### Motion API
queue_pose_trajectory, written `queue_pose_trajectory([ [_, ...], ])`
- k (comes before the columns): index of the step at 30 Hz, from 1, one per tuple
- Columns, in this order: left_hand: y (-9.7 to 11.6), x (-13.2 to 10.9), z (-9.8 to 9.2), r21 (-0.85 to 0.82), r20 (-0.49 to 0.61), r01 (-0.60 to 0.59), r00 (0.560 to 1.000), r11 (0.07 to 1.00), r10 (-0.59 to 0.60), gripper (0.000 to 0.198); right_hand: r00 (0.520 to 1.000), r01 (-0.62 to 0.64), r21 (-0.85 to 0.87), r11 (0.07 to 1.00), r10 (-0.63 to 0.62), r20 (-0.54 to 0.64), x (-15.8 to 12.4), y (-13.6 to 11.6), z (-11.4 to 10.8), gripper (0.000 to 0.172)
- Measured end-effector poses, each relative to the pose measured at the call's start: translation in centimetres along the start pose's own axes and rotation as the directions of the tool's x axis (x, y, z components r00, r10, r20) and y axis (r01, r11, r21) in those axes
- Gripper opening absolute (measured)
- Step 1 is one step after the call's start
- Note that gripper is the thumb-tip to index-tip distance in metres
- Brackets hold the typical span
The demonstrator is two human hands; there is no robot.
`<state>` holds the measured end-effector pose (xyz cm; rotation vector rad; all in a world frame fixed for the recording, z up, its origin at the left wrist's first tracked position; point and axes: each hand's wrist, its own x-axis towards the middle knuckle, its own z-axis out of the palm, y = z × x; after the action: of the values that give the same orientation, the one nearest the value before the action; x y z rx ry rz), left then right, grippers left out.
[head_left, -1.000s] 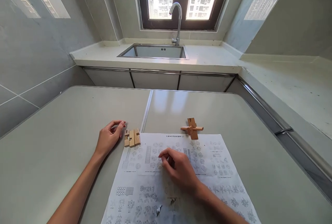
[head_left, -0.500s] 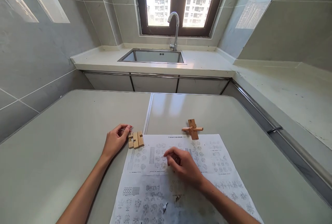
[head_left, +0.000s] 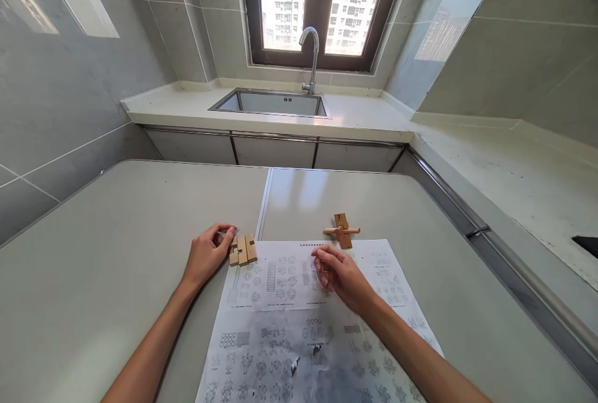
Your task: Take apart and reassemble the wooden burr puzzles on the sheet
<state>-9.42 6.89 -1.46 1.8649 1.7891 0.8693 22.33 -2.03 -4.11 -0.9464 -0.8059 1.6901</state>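
Note:
My left hand [head_left: 210, 255] rests on the table with its fingers curled and the thumb pressed near the index finger. Its fingertips are at the left edge of several notched wooden puzzle pieces [head_left: 243, 250] lying side by side; whether anything sits in the fingers is hidden. My right hand [head_left: 340, 273] hovers over the printed sheet [head_left: 280, 316], fingers loosely bent and slightly apart, holding nothing visible. Just beyond it lies a cross-shaped wooden assembly [head_left: 342, 231], a flat marked piece with a thin rod across it.
The pale table [head_left: 140, 203] has a seam [head_left: 265, 203] running away from me. Behind it a white counter holds a sink [head_left: 271, 103] and a curved faucet [head_left: 312, 60] below a window. Another counter [head_left: 504, 172] runs along the right, with a dark object [head_left: 586, 245] at its edge.
My right hand has moved forward and a little right over the sheet, toward the cross-shaped assembly, its fingers loosening. My left hand has stayed beside the puzzle pieces. The view has shifted slightly.

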Motion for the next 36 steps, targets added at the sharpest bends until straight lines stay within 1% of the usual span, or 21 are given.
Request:
queue_pose_trajectory([
  [4, 0.0, -0.1, -0.1, -0.009, -0.009, -0.014, 1.0, 1.0, 0.014, 0.042, 0.997, -0.051, 0.236, 0.971, 0.062, -0.039, 0.8, -0.6, -1.0, 0.04],
  [8, 0.2, -0.1, -0.1, -0.016, -0.009, -0.024, 1.0, 1.0, 0.024, 0.043, 0.998, -0.048, 0.325, 0.944, 0.061, -0.032, 1.3, -0.9, -1.7, 0.044],
  [13, 0.0, 0.0, 0.0, 0.006, 0.007, -0.028, 1.0, 1.0, 0.027, 0.043, 0.999, -0.04, 0.456, 0.889, 0.05, -0.01, 1.2, -1.3, -2.0, 0.039],
  [20, 0.0, 0.0, 0.1, 0.01, 0.0, -0.033, 0.999, 0.999, 0.033, 0.044, 0.999, -0.028, 0.454, 0.89, 0.038, -0.014, 0.9, -1.7, -2.1, 0.033],
  [27, -0.1, 0.0, 0.2, 0.022, 0.003, -0.036, 0.999, 0.999, 0.036, 0.041, 0.999, -0.027, 0.514, 0.858, 0.032, 0.0, 1.0, -1.7, -2.6, 0.036],
  [30, -0.4, 0.0, 0.3, 0.036, 0.011, -0.053, 0.999, 0.998, 0.053, 0.04, 0.999, -0.033, 0.546, 0.837, 0.04, -0.001, 1.0, -1.7, -2.5, 0.035],
  [36, -0.7, -0.1, 0.6, 0.054, 0.028, -0.088, 0.996, 0.995, 0.086, 0.041, 0.999, -0.026, 0.532, 0.846, 0.036, -0.008, 0.9, -1.8, -2.3, 0.031],
])
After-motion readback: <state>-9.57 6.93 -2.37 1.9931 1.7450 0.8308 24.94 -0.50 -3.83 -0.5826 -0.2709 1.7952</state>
